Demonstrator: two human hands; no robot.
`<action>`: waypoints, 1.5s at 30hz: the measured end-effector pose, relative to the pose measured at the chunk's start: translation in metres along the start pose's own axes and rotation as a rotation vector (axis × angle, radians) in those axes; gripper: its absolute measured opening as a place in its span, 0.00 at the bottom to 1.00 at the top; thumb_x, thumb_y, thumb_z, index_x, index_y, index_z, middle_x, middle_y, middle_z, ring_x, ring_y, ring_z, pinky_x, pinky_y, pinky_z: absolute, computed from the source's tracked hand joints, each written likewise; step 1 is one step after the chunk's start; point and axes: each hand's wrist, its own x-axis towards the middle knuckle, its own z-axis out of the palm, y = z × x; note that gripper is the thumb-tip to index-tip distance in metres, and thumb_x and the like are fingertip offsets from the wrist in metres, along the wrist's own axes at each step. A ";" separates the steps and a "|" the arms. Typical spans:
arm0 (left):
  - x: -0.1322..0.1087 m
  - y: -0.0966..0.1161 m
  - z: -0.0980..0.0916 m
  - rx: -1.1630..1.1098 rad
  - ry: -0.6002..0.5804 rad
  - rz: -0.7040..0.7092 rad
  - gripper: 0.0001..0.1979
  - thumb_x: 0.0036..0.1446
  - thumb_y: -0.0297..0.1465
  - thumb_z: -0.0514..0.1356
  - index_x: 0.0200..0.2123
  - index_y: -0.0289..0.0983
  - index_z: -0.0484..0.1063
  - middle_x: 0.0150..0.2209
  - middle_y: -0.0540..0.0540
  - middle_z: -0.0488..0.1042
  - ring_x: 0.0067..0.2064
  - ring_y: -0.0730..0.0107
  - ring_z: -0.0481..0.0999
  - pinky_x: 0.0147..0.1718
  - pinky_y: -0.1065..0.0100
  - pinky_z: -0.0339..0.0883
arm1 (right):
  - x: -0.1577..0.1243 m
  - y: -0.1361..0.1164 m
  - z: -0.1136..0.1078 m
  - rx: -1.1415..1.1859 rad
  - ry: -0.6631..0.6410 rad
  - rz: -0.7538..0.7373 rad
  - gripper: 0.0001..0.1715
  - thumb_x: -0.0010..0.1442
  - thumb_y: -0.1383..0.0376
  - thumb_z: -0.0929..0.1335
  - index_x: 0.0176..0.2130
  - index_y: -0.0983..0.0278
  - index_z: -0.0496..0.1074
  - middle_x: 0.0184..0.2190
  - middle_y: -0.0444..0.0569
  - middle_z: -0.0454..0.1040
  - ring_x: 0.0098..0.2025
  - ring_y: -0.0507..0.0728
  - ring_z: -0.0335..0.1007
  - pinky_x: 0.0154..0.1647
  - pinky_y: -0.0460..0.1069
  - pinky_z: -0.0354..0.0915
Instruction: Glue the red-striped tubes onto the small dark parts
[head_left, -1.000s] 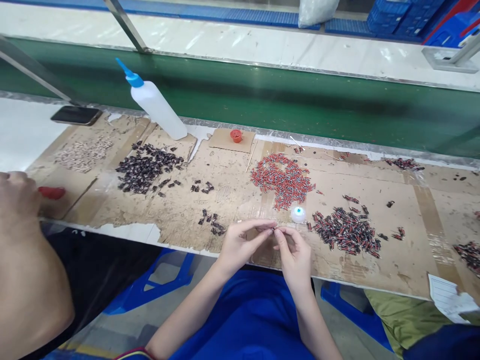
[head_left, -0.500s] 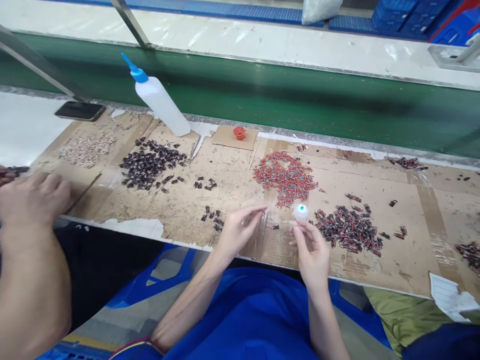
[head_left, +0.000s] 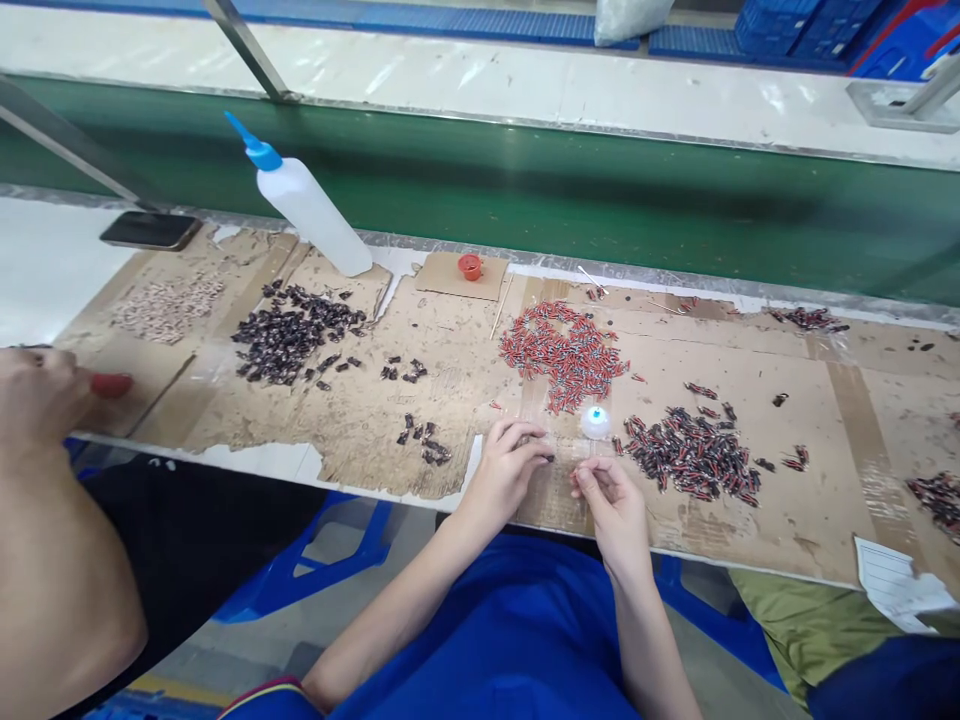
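My left hand (head_left: 510, 468) rests low over the cardboard, its fingertips closed at a small black part (head_left: 551, 458). My right hand (head_left: 613, 500) is beside it, thumb and finger pinched together; what they hold is too small to make out. Just beyond the right fingertips stands a small round whitish bottle with a blue tip (head_left: 596, 422). A pile of small red-and-black pieces (head_left: 562, 350) lies ahead of my hands. To the right is a heap of dark parts with red pieces in them (head_left: 694, 455).
Farther left are a heap of black parts (head_left: 292, 335), pale small pieces (head_left: 169, 305) and a white squeeze bottle (head_left: 315, 220). A red cup (head_left: 470, 266) sits on a cardboard scrap. Another person's hand (head_left: 41, 395) works at the left edge. A green belt (head_left: 525, 195) runs behind.
My left hand has moved right and down to the black part, its fingers now curled. My right hand has come slightly lower, away from the round bottle. The other person's hand has shifted left.
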 end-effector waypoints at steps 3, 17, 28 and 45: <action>0.002 0.004 -0.004 -0.112 -0.044 -0.035 0.08 0.59 0.24 0.58 0.36 0.39 0.76 0.38 0.45 0.80 0.45 0.61 0.74 0.46 0.57 0.72 | 0.000 0.001 0.003 -0.065 0.027 -0.034 0.18 0.56 0.51 0.69 0.28 0.63 0.70 0.23 0.43 0.71 0.21 0.49 0.64 0.22 0.45 0.64; 0.005 0.021 -0.022 -0.421 -0.194 -0.225 0.09 0.61 0.31 0.59 0.38 0.38 0.80 0.37 0.43 0.82 0.39 0.63 0.79 0.41 0.65 0.72 | 0.001 -0.007 -0.015 -0.447 -0.039 -0.774 0.16 0.60 0.76 0.66 0.41 0.58 0.77 0.34 0.49 0.79 0.37 0.56 0.75 0.39 0.52 0.72; 0.004 0.032 -0.032 -0.509 -0.217 -0.272 0.09 0.59 0.34 0.61 0.36 0.38 0.80 0.35 0.43 0.81 0.38 0.64 0.79 0.40 0.66 0.72 | 0.006 -0.014 -0.025 -0.571 -0.255 -0.971 0.26 0.61 0.78 0.62 0.53 0.57 0.72 0.36 0.52 0.77 0.40 0.56 0.74 0.38 0.53 0.72; 0.009 0.036 -0.031 -0.747 -0.282 -0.528 0.11 0.51 0.36 0.66 0.34 0.35 0.80 0.36 0.42 0.82 0.40 0.61 0.81 0.44 0.63 0.73 | 0.017 -0.031 -0.030 -0.853 -0.352 -1.277 0.15 0.59 0.79 0.65 0.46 0.72 0.74 0.33 0.58 0.76 0.39 0.59 0.72 0.38 0.53 0.72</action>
